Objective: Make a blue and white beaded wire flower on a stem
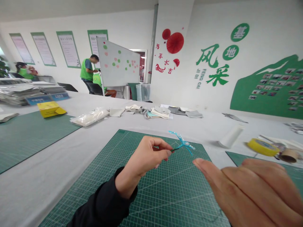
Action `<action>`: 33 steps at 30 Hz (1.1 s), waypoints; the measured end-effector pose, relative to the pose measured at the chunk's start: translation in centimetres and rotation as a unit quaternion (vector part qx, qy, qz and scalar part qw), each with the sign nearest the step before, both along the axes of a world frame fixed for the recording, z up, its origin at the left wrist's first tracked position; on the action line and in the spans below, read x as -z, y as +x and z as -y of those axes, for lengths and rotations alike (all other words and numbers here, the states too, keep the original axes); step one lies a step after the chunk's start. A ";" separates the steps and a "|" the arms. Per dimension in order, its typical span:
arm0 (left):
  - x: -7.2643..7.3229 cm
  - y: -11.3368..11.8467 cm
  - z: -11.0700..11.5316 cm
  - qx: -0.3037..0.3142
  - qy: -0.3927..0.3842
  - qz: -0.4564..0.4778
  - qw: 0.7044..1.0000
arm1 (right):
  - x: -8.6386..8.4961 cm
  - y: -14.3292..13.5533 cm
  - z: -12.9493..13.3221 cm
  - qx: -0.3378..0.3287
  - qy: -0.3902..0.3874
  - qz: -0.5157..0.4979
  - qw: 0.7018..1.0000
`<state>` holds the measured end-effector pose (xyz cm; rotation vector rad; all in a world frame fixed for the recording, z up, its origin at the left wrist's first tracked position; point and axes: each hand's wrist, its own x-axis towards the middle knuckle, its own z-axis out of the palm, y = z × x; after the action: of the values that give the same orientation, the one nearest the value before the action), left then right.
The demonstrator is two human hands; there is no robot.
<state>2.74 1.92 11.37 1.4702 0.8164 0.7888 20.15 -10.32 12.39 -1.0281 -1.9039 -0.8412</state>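
Note:
Between thumb and fingers, my left hand pinches the dark stem of a blue branching piece with small clear or white beads on it. The piece is held above the green cutting mat. My right hand is large and close to the camera at the lower right. Its thumb and index finger are pressed together just below and right of the blue piece, apart from it. Whatever lies in that pinch, if anything, is too small to name. A faint thread-like line shows on the mat near the bottom.
A yellow box and a clear plastic bag lie at the left. Cloth scraps lie beyond the mat. On the right are a white roll, yellow tape and a cardboard tube. People in green vests are far behind.

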 end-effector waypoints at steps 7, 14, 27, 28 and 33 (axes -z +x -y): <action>0.5 0.5 0.0 0.058 0.082 -0.064 0.993 | -0.6 -0.8 -0.8 0.036 0.001 0.027 0.999; 0.8 0.0 0.2 0.133 0.178 -0.140 0.965 | 0.0 0.0 -2.2 -0.024 -0.005 0.021 0.999; 2.1 0.3 -2.0 0.240 0.168 -0.163 0.942 | 1.2 1.6 -6.3 -0.080 -0.095 -0.064 0.990; 2.3 0.4 -2.4 0.240 0.154 -0.164 0.944 | 1.4 1.9 -6.7 -0.077 -0.102 -0.070 0.989; 3.0 0.8 -3.5 0.240 0.091 -0.162 0.953 | 2.2 2.5 -7.7 -0.071 -0.109 -0.071 0.989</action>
<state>3.58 5.38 8.41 1.8990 0.5921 0.2615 22.66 -2.66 10.22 -1.0364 -1.9495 -0.4735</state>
